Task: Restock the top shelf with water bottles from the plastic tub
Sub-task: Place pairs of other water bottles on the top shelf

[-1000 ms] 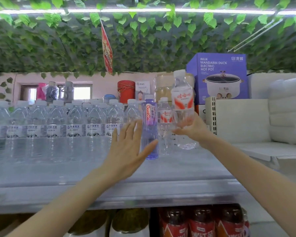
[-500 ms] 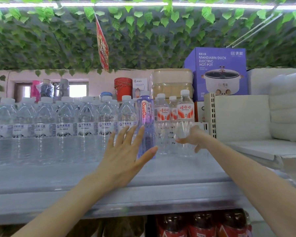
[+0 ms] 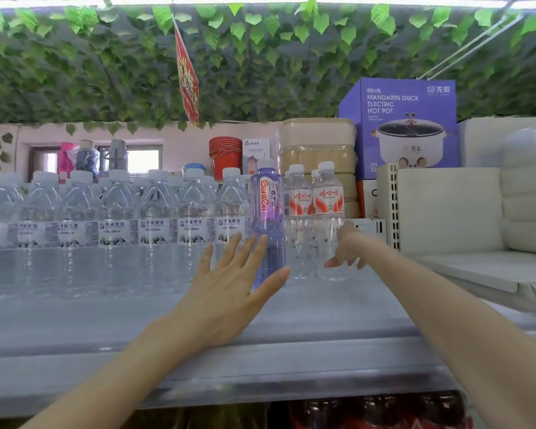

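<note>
The grey top shelf (image 3: 198,351) carries a long row of clear water bottles (image 3: 118,224) with white-blue labels. To their right stand a purple Ganten bottle (image 3: 268,212) and two red-labelled water bottles (image 3: 298,202), the rightmost one (image 3: 328,199) upright at the end of the row. My left hand (image 3: 229,292) hovers flat with spread fingers in front of the purple bottle, its thumb near the base. My right hand (image 3: 347,249) is beside the rightmost bottle's lower half, fingers loose and holding nothing. The plastic tub is out of view.
A perforated white divider (image 3: 387,205) bounds the shelf on the right, with white packages (image 3: 526,187) beyond it. A purple hot pot box (image 3: 406,125), red buckets (image 3: 225,153) and beige packs stand behind. Red-capped drinks (image 3: 384,413) fill the shelf below. A red sign (image 3: 187,78) hangs overhead.
My right hand lowered the red-labelled bottle onto the shelf beside the other one and let go. My left hand stayed in front of the purple bottle.
</note>
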`<action>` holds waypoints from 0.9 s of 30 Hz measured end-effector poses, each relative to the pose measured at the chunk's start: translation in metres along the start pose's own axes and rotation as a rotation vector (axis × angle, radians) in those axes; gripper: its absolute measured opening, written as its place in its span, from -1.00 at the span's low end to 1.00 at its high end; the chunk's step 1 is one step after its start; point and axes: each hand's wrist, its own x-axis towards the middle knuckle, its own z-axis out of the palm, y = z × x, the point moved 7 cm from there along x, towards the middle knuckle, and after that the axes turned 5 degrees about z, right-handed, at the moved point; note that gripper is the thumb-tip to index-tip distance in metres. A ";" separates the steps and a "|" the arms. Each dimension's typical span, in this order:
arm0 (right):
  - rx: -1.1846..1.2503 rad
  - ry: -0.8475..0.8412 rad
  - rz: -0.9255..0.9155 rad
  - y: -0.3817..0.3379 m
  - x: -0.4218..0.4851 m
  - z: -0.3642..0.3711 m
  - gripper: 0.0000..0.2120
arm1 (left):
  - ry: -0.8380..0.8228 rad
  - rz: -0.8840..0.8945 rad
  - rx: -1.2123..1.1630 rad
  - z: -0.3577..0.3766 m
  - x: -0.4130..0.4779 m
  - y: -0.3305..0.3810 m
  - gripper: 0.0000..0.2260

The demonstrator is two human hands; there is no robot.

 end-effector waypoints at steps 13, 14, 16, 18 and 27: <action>-0.306 0.148 -0.159 0.006 0.013 -0.002 0.37 | -0.062 -0.021 -0.034 0.003 0.000 0.000 -0.03; -0.350 0.200 -0.164 0.005 0.010 -0.007 0.37 | -0.056 -0.021 -0.039 0.003 0.000 0.000 -0.02; -0.452 0.270 -0.195 0.000 0.004 -0.014 0.36 | -0.047 -0.018 -0.046 0.003 0.000 0.000 -0.03; -0.594 0.312 -0.216 -0.005 0.001 -0.016 0.33 | -0.041 -0.018 -0.057 0.002 0.000 0.000 -0.09; -0.786 0.376 -0.159 -0.008 0.007 -0.016 0.30 | -0.037 -0.009 -0.044 0.005 0.001 -0.002 -0.22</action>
